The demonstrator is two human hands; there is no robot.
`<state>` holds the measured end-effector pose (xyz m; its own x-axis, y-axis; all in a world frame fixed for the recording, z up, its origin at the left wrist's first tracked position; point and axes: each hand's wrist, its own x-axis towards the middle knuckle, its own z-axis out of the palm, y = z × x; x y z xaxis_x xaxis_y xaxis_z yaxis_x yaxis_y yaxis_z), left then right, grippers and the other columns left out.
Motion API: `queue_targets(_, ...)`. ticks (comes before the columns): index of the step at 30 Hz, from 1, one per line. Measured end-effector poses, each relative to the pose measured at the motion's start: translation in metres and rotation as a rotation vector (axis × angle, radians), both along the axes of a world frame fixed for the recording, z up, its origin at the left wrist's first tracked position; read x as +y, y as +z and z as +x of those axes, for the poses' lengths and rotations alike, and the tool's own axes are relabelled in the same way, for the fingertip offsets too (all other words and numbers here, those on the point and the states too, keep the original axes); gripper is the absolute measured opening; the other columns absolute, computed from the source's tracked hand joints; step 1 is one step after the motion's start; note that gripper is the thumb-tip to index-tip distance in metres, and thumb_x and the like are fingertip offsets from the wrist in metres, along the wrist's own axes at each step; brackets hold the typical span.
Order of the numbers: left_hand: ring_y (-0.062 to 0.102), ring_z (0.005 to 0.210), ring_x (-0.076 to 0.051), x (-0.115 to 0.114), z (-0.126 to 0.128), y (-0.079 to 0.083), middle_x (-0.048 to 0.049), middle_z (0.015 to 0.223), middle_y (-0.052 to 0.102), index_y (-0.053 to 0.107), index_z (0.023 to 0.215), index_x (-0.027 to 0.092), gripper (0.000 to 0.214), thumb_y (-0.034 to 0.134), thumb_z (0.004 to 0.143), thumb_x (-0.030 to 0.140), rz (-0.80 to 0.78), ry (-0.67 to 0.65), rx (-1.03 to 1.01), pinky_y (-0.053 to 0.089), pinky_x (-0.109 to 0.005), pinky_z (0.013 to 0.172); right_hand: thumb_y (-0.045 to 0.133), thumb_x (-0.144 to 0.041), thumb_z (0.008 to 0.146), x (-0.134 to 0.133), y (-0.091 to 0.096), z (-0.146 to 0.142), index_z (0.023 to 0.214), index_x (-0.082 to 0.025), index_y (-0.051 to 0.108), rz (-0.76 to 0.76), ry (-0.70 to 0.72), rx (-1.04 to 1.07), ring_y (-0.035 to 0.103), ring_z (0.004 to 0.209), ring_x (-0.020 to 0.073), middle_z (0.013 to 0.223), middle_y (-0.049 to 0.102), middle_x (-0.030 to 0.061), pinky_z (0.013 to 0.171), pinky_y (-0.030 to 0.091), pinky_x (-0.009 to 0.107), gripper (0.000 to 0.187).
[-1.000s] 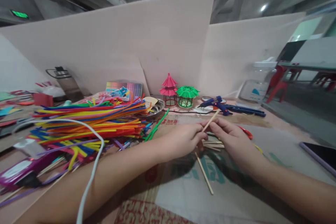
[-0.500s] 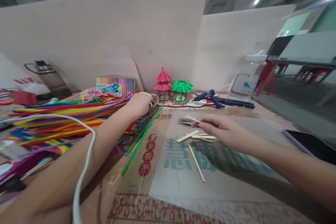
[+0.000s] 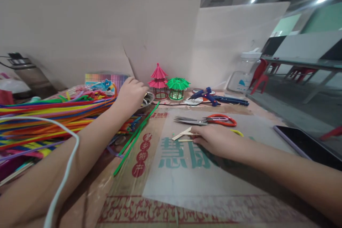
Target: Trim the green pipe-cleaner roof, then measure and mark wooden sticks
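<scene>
Wooden sticks [image 3: 182, 133] are lying on the translucent sheet [image 3: 164, 187], right at the fingertips of your right hand [image 3: 215, 140], their pale ends poking out to the left. Your right fingers are bending close together and touching the sticks; the hand is hiding so much that I cannot tell whether you are pinching one. Your left hand [image 3: 133, 94] is curling over the metal bowl [image 3: 149, 100]; its fingertips are pointing away from view, so I cannot tell how far apart they are or whether they are holding anything. Just beyond your right hand, scissors [image 3: 207, 119] are lying with red handles to the right. Underneath, printed cardboard [image 3: 125, 192] is showing past the sheet, with green pipe cleaners [image 3: 135, 139] lying along its left side. Coloured pipe cleaners [image 3: 53, 111] are heaping up beside your left forearm. Further off, a pink-roofed model [image 3: 158, 82] and a green-roofed model [image 3: 178, 84] are standing side by side, a blue glue gun [image 3: 200, 94] lying to their right. A phone [image 3: 307, 146] is lying beyond your right forearm.
</scene>
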<state>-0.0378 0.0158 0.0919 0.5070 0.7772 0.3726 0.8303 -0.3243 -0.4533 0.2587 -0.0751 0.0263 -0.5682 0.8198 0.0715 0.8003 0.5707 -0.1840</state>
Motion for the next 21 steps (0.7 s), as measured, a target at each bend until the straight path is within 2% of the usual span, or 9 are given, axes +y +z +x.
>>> queue_targets(1, 0.060, 0.104, -0.032, -0.006, 0.008, 0.004, -0.0167, 0.104, 0.072, 0.072, 0.112, 0.013, 0.038, 0.039, 0.094, 0.016, 0.030, -0.025, -0.019, 0.037, -0.045, 0.096, 0.052, -0.022, 0.096, 0.006, -0.003, 0.003, 0.089, -0.023, 0.064, 0.033, -0.014, 0.000, 0.066, 0.068, 0.0205, 0.079, 0.073, 0.0049, 0.053, 0.029, 0.027, 0.013)
queue_targets(4, 0.065, 0.094, -0.028, -0.027, 0.034, 0.012, -0.0115, 0.103, 0.074, 0.074, 0.112, 0.017, 0.036, 0.042, 0.095, 0.020, 0.045, -0.195, -0.167, 0.045, -0.040, 0.085, 0.049, -0.021, 0.097, 0.017, -0.007, 0.007, 0.089, -0.021, 0.064, 0.121, -0.055, -0.004, 0.067, 0.072, 0.0214, 0.083, 0.074, 0.0072, 0.054, 0.028, 0.028, 0.017)
queue_targets(6, 0.066, 0.094, -0.025, -0.042, 0.050, 0.012, -0.0088, 0.102, 0.075, 0.075, 0.111, 0.020, 0.036, 0.044, 0.095, 0.022, -0.006, -0.308, -0.233, 0.047, -0.036, 0.081, 0.052, -0.023, 0.095, 0.019, -0.005, 0.008, 0.092, -0.021, 0.066, 0.112, -0.085, 0.000, 0.066, 0.070, 0.0214, 0.084, 0.074, 0.0069, 0.053, 0.028, 0.028, 0.014)
queue_targets(9, 0.067, 0.086, -0.022, -0.066, 0.068, 0.002, -0.0065, 0.094, 0.076, 0.077, 0.107, 0.023, 0.032, 0.047, 0.094, 0.023, -0.156, -0.409, -0.221, 0.048, -0.032, 0.074, 0.052, -0.029, 0.097, 0.022, 0.001, 0.009, 0.093, -0.021, 0.068, 0.032, -0.084, 0.062, 0.066, 0.072, 0.0219, 0.086, 0.075, 0.0065, 0.056, 0.035, 0.028, 0.018)
queue_targets(12, 0.064, 0.077, -0.021, -0.091, 0.076, -0.019, -0.0063, 0.086, 0.072, 0.075, 0.103, 0.023, 0.029, 0.048, 0.094, 0.020, -0.293, -0.503, -0.158, 0.048, -0.031, 0.070, 0.038, -0.032, 0.103, 0.029, 0.002, 0.016, 0.094, -0.020, 0.069, -0.001, -0.023, 0.175, 0.068, 0.084, 0.0232, 0.094, 0.075, 0.0085, 0.070, 0.045, 0.031, 0.035)
queue_targets(16, 0.064, 0.076, -0.022, -0.115, 0.075, -0.042, -0.0078, 0.084, 0.069, 0.074, 0.102, 0.020, 0.023, 0.055, 0.091, 0.018, -0.452, -0.501, -0.081, 0.048, -0.033, 0.069, 0.041, -0.027, 0.102, 0.035, -0.012, 0.030, 0.104, -0.020, 0.070, 0.036, -0.018, 0.262, 0.066, 0.095, 0.0243, 0.103, 0.073, 0.0092, 0.082, 0.048, 0.035, 0.030)
queue_targets(19, 0.066, 0.080, -0.020, -0.113, 0.069, -0.039, -0.0057, 0.093, 0.070, 0.075, 0.099, 0.023, 0.022, 0.059, 0.093, 0.037, -0.644, -0.477, -0.147, 0.049, -0.029, 0.071, 0.040, -0.023, 0.102, 0.027, -0.019, 0.033, 0.107, -0.020, 0.070, 0.093, -0.022, 0.268, 0.065, 0.090, 0.0225, 0.099, 0.068, 0.0087, 0.080, 0.048, 0.034, 0.031)
queue_targets(21, 0.067, 0.083, -0.019, -0.100, 0.065, -0.032, -0.0051, 0.098, 0.070, 0.076, 0.094, 0.023, 0.030, 0.054, 0.097, 0.043, -0.658, -0.409, -0.198, 0.049, -0.029, 0.073, 0.039, -0.021, 0.102, 0.016, -0.018, 0.030, 0.110, -0.020, 0.070, 0.142, 0.007, 0.245, 0.063, 0.086, 0.0212, 0.096, 0.064, 0.0084, 0.077, 0.048, 0.032, 0.033)
